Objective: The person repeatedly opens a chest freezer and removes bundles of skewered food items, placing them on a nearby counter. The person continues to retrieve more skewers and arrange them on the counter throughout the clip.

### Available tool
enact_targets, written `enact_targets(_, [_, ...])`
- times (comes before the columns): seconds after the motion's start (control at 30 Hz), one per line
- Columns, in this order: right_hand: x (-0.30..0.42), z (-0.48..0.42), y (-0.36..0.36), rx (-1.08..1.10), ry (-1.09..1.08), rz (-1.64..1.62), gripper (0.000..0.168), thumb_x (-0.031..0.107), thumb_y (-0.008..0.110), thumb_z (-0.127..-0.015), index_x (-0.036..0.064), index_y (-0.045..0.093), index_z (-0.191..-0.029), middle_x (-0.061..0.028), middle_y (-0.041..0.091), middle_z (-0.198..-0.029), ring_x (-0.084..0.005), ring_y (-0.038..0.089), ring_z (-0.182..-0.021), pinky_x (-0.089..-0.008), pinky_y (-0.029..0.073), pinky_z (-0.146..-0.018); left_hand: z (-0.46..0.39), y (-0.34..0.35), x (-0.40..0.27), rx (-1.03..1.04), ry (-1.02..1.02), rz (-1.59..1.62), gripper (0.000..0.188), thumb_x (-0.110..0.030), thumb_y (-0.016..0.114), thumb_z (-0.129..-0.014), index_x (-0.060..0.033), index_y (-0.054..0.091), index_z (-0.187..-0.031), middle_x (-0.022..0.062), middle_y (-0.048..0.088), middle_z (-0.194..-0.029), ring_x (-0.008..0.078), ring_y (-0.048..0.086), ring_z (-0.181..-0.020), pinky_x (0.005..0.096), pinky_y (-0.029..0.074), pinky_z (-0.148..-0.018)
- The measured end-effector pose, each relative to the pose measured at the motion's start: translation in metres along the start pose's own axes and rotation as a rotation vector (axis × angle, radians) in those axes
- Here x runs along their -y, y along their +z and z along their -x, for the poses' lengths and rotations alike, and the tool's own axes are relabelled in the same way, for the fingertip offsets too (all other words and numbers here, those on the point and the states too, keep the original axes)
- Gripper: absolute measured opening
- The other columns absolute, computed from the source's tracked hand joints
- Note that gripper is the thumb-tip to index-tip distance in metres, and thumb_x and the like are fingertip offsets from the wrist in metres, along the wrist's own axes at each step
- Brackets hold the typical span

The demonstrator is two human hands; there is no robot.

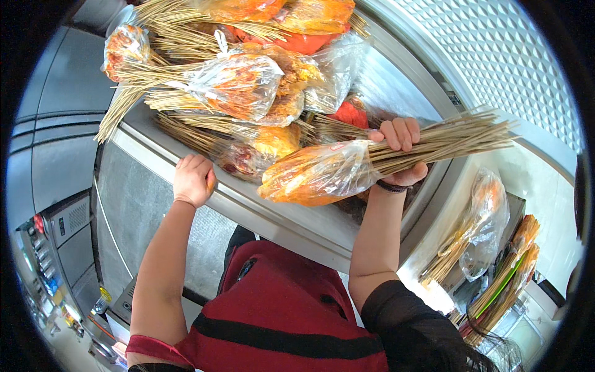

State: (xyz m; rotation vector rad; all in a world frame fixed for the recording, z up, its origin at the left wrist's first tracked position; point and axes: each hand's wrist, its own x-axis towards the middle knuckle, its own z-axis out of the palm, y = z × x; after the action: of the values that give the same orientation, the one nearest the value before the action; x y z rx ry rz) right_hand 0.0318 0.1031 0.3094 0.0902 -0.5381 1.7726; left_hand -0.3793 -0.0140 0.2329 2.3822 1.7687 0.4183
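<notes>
My right hand grips a thick bundle of bamboo skewers near its middle. The food end, orange-coated food skewers in a clear plastic bag, points left over the near part of an open metal chest. My left hand is curled over the front metal rim of that chest. Just beyond it lies a bagged bundle with dark reddish food, beside a yellow-orange bag. Farther back, a knotted clear bag of skewers sits on the pile.
More bagged skewers and a red plastic bag are heaped at the back. Bare skewer ends overhang the left edge. A bagged bundle and other skewers lie at right. A white textured panel borders the chest.
</notes>
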Motion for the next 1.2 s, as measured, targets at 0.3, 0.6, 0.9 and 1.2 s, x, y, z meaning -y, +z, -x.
enact_targets(0.3, [-0.043, 0.038, 0.055, 0.216, -0.031, 1.626, 0.019, 0.005, 0.075, -0.075, 0.010, 0.064, -0.089, -0.0074, 0.070, -0.093, -0.0250, 0.069, -0.088, -0.0424, 0.053, -0.087, -0.003, 0.001, 0.001, 0.063, 0.001, -0.018, 0.005, -0.014, 0.063, -0.076, -0.0097, 0.060, -0.077, 0.0065, 0.058, -0.083, 0.0307, 0.055, -0.086, 0.0427, 0.044, -0.079])
enact_targets(0.6, [-0.053, 0.083, 0.053, 0.585, -0.101, 1.886, 0.017, 0.013, 0.069, -0.071, 0.011, 0.062, -0.087, -0.0033, 0.066, -0.094, -0.0209, 0.066, -0.086, -0.0348, 0.050, -0.076, 0.007, 0.009, 0.006, 0.055, -0.007, 0.004, 0.005, -0.015, 0.061, -0.080, -0.0102, 0.062, -0.082, 0.0076, 0.060, -0.086, 0.0319, 0.055, -0.086, 0.0437, 0.043, -0.079])
enact_targets(0.9, [-0.062, 0.100, 0.047, 0.413, -0.154, 1.833, 0.018, 0.012, 0.070, -0.072, 0.010, 0.061, -0.087, -0.0054, 0.067, -0.093, -0.0233, 0.067, -0.086, -0.0363, 0.050, -0.075, 0.007, 0.008, 0.008, 0.042, 0.022, -0.012, 0.006, -0.015, 0.059, -0.082, -0.0101, 0.062, -0.082, 0.0074, 0.060, -0.087, 0.0318, 0.055, -0.086, 0.0437, 0.043, -0.079])
enact_targets(1.2, [-0.074, 0.122, 0.025, 0.237, -0.075, 1.812, 0.028, 0.012, 0.074, -0.072, 0.009, 0.060, -0.096, -0.0070, 0.066, -0.096, -0.0269, 0.065, -0.088, -0.0426, 0.046, -0.081, 0.003, 0.002, 0.008, 0.074, 0.011, 0.033, 0.007, -0.016, 0.059, -0.082, -0.0098, 0.062, -0.082, 0.0078, 0.061, -0.087, 0.0323, 0.055, -0.087, 0.0441, 0.043, -0.079])
